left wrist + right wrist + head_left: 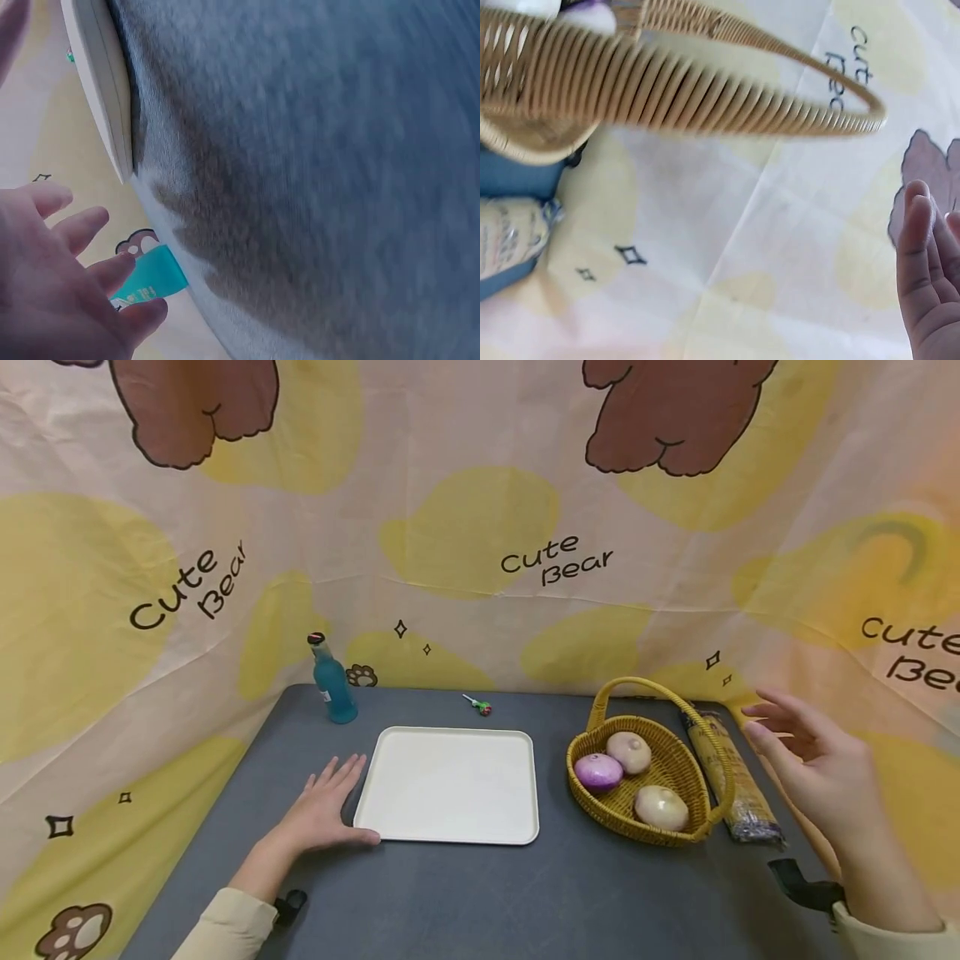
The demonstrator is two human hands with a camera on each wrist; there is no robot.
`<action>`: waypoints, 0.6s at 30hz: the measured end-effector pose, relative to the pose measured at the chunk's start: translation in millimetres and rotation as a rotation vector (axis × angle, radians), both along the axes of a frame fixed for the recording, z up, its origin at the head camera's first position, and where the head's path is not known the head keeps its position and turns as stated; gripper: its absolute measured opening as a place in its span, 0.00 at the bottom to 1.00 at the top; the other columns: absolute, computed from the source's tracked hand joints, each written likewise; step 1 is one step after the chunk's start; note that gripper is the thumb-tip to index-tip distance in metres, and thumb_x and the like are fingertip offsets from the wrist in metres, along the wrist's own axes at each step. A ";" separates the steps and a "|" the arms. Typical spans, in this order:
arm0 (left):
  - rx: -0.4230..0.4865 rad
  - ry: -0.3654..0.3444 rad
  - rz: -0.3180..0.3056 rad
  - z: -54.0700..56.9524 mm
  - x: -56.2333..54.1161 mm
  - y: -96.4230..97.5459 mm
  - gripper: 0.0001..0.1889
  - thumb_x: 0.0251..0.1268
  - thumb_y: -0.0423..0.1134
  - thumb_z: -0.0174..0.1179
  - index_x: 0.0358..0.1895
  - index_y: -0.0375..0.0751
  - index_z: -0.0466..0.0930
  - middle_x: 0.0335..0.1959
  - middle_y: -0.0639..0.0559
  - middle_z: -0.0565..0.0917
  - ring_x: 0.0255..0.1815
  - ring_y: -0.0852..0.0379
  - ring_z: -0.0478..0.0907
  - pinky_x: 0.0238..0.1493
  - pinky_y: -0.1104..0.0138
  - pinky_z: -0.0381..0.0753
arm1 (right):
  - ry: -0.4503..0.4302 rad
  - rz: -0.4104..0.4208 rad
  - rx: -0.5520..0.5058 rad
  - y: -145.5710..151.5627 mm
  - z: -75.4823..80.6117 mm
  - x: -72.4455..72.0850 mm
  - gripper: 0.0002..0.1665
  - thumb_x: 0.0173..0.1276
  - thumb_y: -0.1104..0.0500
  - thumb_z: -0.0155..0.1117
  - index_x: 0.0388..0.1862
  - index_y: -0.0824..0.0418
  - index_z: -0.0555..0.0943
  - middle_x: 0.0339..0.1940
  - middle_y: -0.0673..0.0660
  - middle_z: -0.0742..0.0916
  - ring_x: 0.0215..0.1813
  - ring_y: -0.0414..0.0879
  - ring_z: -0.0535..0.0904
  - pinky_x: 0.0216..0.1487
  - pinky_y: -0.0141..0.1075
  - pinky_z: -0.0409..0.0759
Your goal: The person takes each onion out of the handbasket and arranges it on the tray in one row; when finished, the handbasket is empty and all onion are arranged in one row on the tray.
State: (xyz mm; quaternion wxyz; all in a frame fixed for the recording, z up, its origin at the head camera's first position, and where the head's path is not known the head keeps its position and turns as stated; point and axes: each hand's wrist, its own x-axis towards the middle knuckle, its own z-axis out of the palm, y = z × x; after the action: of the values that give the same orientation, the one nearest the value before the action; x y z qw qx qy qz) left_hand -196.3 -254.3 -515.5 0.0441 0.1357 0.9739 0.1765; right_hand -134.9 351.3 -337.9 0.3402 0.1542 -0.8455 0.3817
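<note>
A white rectangular tray [450, 787] lies on the dark table. My left hand [327, 806] is at its left edge, fingers spread and thumb by the near left corner; whether it touches the tray I cannot tell. My right hand [813, 760] hovers at the right with nothing in it, beyond a yellow wicker basket [581, 793] with a tall handle. In the basket sit a purple onion [597, 772] and two pale onions, one at the back [628, 752] and one nearer [662, 808]. The right wrist view shows the basket handle [705, 97] close by, apart from the fingers [916, 247].
A blue bottle [334, 685] with a dark cap stands at the back left. Behind the tray lies a small wrapped lollipop [480, 706]. To the basket's right is a long printed plastic packet [738, 785]. A printed cloth [465, 527] hangs behind the table [450, 902].
</note>
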 end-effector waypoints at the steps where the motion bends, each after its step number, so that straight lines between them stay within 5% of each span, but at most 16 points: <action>1: 0.004 -0.004 0.000 -1.6 0.2 0.4 0.73 0.33 0.79 0.71 0.82 0.40 0.48 0.82 0.37 0.54 0.81 0.28 0.44 0.73 0.28 0.44 | -0.006 0.008 -0.009 -2.8 -0.7 0.3 0.33 0.57 0.79 0.70 0.63 0.66 0.81 0.44 0.33 0.87 0.42 0.24 0.83 0.43 0.13 0.77; 8: 0.050 -0.064 -0.005 -7.7 -0.6 8.9 0.75 0.30 0.74 0.76 0.82 0.39 0.48 0.82 0.38 0.53 0.81 0.28 0.43 0.73 0.29 0.42 | 0.027 0.107 0.008 -32.1 -8.6 1.1 0.32 0.55 0.80 0.70 0.61 0.68 0.81 0.44 0.45 0.90 0.41 0.27 0.85 0.41 0.16 0.80; 18: 0.081 -0.092 0.000 -10.1 -0.1 11.3 0.70 0.35 0.70 0.77 0.80 0.34 0.52 0.81 0.36 0.56 0.80 0.27 0.45 0.73 0.29 0.43 | -0.101 0.133 0.042 -67.7 -36.1 -11.4 0.29 0.60 0.72 0.73 0.61 0.57 0.83 0.42 0.52 0.90 0.42 0.28 0.84 0.41 0.18 0.80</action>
State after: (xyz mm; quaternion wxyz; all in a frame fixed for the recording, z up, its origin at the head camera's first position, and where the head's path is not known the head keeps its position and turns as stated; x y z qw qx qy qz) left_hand -196.4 -242.9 -525.6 0.0832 0.1292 0.9628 0.2221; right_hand -146.3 283.6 -374.0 0.2676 0.1978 -0.8573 0.3929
